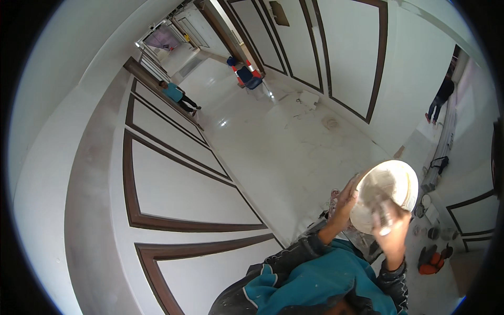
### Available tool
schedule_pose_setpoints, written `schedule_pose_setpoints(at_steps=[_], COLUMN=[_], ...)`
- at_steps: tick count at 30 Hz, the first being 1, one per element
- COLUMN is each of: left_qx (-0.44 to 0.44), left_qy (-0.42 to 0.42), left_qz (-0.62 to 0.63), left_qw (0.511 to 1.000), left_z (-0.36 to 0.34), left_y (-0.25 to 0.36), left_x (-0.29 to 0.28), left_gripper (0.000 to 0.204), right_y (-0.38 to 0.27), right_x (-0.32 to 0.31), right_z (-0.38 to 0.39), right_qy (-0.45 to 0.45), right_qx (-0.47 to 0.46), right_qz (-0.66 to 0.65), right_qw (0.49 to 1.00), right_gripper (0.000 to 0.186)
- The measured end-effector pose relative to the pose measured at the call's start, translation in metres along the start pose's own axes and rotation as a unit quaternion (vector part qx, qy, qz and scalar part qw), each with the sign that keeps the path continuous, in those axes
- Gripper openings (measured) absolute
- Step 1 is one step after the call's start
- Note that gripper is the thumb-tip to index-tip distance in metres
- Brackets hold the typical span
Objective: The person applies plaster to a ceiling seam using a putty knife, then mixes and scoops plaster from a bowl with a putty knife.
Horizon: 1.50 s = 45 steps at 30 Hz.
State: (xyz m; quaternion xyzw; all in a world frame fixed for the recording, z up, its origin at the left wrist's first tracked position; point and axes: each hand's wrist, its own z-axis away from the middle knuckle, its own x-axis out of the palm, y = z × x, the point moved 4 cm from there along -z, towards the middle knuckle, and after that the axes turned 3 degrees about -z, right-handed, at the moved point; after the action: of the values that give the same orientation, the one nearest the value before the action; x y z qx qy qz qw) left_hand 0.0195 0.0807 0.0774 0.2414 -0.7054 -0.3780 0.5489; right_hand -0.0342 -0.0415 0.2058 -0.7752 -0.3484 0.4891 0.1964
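Observation:
A white round tub [407,181] is tilted in front of me at the right, its open side facing up toward me. My left hand [344,202] grips it by its left side, fingers wrapped around the wall. Inside the tub's opening is my right hand [391,223], closed around a tool with a pale rounded handle end [386,230]. Motion smears the fingers and the tool's far end, so its kind cannot be made out. The tub's inside looks coated with whitish and greyish matter.
A person [178,97] stands by the left panelled wall; another [440,100] is at the far right. A dark blue chair [249,77] stands up the corridor. Long pale pipes [445,139], an orange-red object [431,261] and several small containers lie at right.

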Motion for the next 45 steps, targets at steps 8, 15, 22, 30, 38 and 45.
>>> schedule_pose_setpoints(at_steps=[8, 15, 22, 30, 38, 45], left_qx=[-0.14, -0.075, -0.077, -0.079, -0.105, -0.16], left_qy=[0.087, 0.102, 0.13, 0.129, 0.122, 0.078], left_qz=[0.169, 0.136, 0.098, 0.133, 0.139, 0.085], left_qw=[0.972, 0.983, 0.984, 0.979, 0.977, 0.98], left_z=[0.001, -0.004, -0.004, -0.01, -0.009, -0.014], left_y=[-0.005, 0.011, 0.005, 0.016, 0.017, 0.01], left_x=[-0.029, -0.016, -0.015, 0.0, 0.004, 0.001], left_gripper=[0.07, 0.063, 0.062, 0.061, 0.061, 0.056], right_y=[-0.005, 0.005, 0.011, 0.008, 0.025, 0.05], right_x=[-0.003, 0.003, -0.002, -0.009, 0.001, -0.047], right_z=[0.003, 0.031, 0.037, 0.043, 0.033, 0.002], right_qy=[-0.076, 0.074, 0.055, 0.143, 0.057, 0.05], right_qx=[-0.099, -0.213, -0.174, -0.214, -0.012, 0.14], right_qz=[-0.086, -0.079, -0.044, -0.078, -0.126, -0.128], right_qw=[0.988, 0.971, 0.982, 0.963, 0.99, 0.981], right_gripper=[0.031, 0.024, 0.027, 0.029, 0.024, 0.03])
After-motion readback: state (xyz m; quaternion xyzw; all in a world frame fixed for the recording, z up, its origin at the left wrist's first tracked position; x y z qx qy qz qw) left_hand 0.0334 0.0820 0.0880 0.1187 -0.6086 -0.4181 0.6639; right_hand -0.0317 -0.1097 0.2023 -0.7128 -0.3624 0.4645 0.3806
